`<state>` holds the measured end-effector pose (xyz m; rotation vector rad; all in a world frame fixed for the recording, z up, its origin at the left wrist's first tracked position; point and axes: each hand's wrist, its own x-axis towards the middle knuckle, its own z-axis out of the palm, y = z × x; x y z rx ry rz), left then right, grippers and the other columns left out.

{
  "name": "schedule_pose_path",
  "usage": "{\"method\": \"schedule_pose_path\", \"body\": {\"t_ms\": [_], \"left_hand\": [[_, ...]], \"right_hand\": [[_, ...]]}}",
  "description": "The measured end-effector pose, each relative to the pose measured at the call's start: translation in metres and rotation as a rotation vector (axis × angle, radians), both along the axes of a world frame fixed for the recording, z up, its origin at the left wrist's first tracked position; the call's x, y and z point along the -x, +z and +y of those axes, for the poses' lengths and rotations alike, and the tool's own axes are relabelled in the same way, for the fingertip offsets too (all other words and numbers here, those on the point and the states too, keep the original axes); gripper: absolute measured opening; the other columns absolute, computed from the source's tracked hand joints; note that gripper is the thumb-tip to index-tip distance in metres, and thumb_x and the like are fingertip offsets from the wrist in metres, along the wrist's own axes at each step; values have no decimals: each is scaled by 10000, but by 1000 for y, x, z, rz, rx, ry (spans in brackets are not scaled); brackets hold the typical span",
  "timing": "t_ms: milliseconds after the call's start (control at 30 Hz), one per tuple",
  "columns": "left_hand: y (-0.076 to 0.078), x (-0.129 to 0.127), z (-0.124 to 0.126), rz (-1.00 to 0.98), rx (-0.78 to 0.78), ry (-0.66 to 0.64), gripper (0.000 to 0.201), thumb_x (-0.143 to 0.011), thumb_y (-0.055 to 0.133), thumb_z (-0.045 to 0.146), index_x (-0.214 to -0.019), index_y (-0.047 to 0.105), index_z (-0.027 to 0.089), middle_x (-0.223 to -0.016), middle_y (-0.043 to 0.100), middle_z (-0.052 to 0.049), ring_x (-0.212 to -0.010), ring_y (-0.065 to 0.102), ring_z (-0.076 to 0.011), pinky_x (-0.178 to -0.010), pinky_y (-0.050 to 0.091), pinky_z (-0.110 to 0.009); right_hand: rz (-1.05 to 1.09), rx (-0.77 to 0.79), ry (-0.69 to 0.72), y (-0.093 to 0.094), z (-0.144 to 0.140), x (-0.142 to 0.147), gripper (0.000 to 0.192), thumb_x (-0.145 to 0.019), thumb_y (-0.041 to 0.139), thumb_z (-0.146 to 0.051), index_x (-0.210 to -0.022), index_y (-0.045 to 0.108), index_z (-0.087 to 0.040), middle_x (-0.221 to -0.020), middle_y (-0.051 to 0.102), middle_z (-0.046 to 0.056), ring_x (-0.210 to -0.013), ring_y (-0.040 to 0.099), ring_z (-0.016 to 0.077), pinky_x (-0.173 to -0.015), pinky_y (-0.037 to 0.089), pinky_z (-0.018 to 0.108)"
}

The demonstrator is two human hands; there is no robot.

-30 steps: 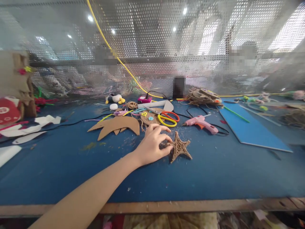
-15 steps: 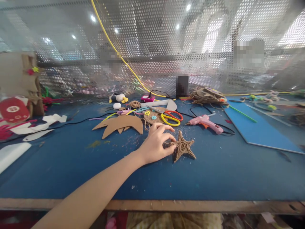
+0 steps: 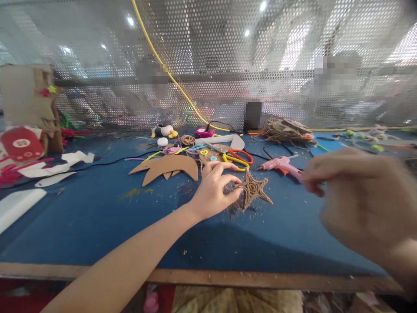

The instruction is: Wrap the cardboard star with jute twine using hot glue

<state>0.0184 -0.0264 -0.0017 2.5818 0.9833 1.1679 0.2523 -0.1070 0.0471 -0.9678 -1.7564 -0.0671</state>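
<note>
My left hand (image 3: 216, 191) pinches one point of a brown star (image 3: 255, 189) wound with twine, just above the blue tabletop (image 3: 156, 230). At the right, my right hand (image 3: 361, 204) is close to the camera and smeared by motion, so its fingers do not show clearly. Near that hand lies a pink hot glue gun (image 3: 282, 166). Scissors (image 3: 239, 161) with red and yellow handles rest behind the star. Curved cardboard pieces (image 3: 172, 165) lie to the left of my left hand.
A perforated metal screen (image 3: 208, 65) stands along the back. Twine-wrapped pieces (image 3: 288, 130) are piled before it. A blue board (image 3: 325, 145) is partly hidden by my right hand. White scraps (image 3: 57, 167), a red item (image 3: 22, 144) and a black cable (image 3: 107, 167) occupy the left side.
My right hand has come into view from the right, over the table. The star, still in my left hand, is lifted and tilted slightly. The view has shifted a little.
</note>
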Motion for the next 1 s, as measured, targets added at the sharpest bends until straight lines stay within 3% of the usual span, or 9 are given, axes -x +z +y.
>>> {"method": "schedule_pose_path", "body": {"t_ms": [100,167,300,400,533,700,1000], "left_hand": [[2,1,1,-50,-54,53,52,-886,729,260,-919,751,227,-1234,660,-54,-1205,477,-279,-1116,374,-507],[5,1,1,-67,-71,59,53,-890,728,269,-919,752,233,-1238,660,-54,-1204,495,-275,-1101,392,-499],[9,3,-1,-84,-115,20,69,-907,715,280,-943,753,235,-1241,654,-62,-1205,518,-266,-1099,398,-479],[10,3,-3,-80,-142,11,84,-920,700,290,-962,754,241,-1237,651,-64,-1215,513,-271,-1095,403,-478],[9,2,-4,-56,-140,-17,76,-911,712,285,-965,750,247,-1232,651,-59,-1194,505,-271,-1088,410,-478],[8,1,-4,-9,-83,-24,77,-897,726,267,-965,735,231,-1237,636,-64,-1198,490,-274,-1106,390,-474],[4,-2,-6,136,241,-69,175,-936,625,362,-985,684,205,-1346,566,-94,-1290,420,-323,-1141,374,-553]], "right_hand": [[-167,-171,-43,-22,22,4,245,-911,490,-31,-999,595,-234,-892,654,34,-818,652,164,-765,543,345],[-247,-134,-61,-35,33,3,279,-879,529,-59,-1100,565,-225,-1017,667,82,-938,664,220,-729,542,356],[-126,278,-60,-44,39,3,265,-945,571,-264,-1205,545,-216,-1127,664,106,-696,613,148,-602,518,307],[81,610,118,-42,35,8,348,-958,579,-441,-1227,547,-222,-1179,650,108,-616,589,107,-514,479,265],[310,842,262,-44,32,16,439,-902,641,-520,-1198,556,-206,-955,656,50,-564,547,91,-446,410,226],[386,922,383,-46,34,15,400,-909,636,-461,-1205,549,-207,-733,557,-36,-504,475,77,-422,370,212],[318,945,367,-44,36,14,388,-886,661,-433,-1184,568,-203,-710,551,-36,-552,532,104,-442,422,223]]}}
